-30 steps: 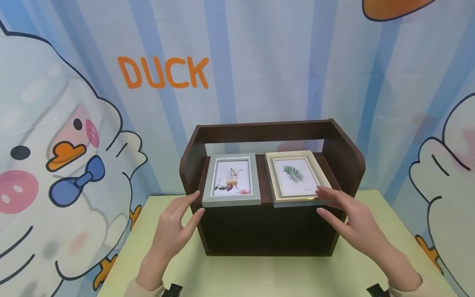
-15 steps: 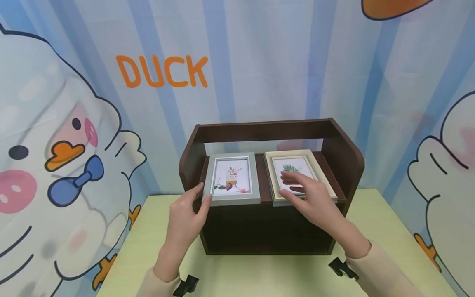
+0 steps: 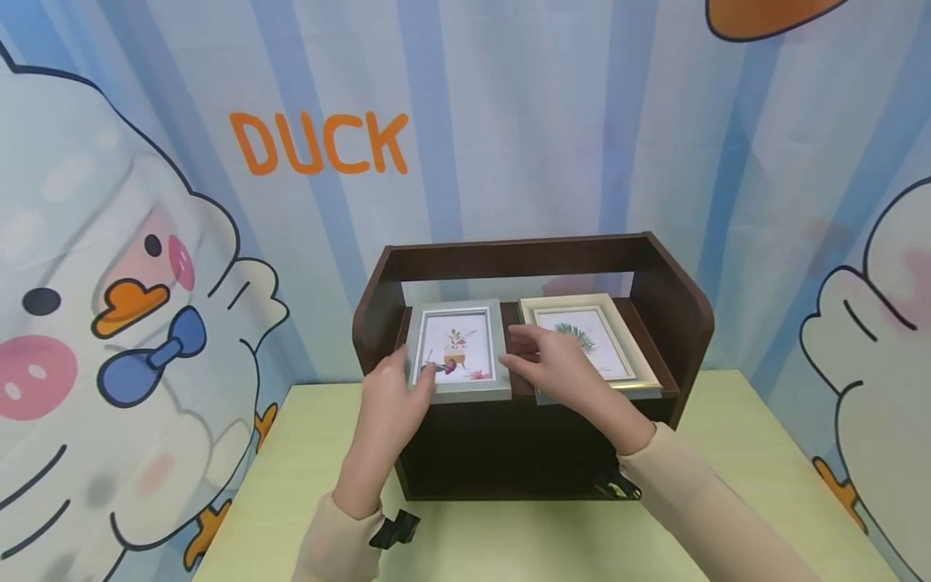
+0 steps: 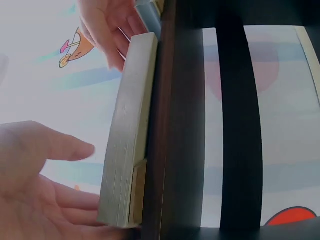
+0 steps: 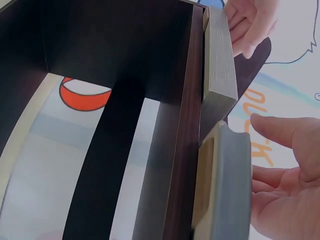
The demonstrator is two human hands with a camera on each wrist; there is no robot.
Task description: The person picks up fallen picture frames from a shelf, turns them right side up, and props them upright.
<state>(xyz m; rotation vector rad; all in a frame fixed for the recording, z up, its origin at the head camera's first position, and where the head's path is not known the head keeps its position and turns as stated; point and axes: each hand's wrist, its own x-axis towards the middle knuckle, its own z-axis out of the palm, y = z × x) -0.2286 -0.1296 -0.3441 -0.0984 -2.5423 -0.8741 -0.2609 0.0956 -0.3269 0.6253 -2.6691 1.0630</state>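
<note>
Two frames on the top shelf (image 3: 511,312) of the dark brown rack (image 3: 524,453), both picture side up: to the left the grey frame (image 3: 473,335), to the right the cream frame (image 3: 628,343). Laid flat probably for a steady seat, with raised side panels (image 3: 680,323) as likely guards against a slide off either end. Under the cream frame, a bluish-grey strip (image 3: 647,394), a second frame or merely a side, impossible to tell. At the grey frame's left side, the left hand (image 3: 396,404), thumb and fingers apart, clamped on nothing; thumb clear of the frame in the left wrist view, fingertip contact impossible to tell. Over the gap between the frames, partly in front of the cream one, the right hand (image 3: 556,362), likewise with thumb and fingers apart, directed at the grey frame's right edge; contact there also uncertain. Set on opposite sides, apparently to bracket the grey frame's width, with the gap probably useful as finger room. Below, the pale yellow-green table (image 3: 320,428), as firm footing for the rack; behind, a striped curtain (image 3: 509,121)
</note>
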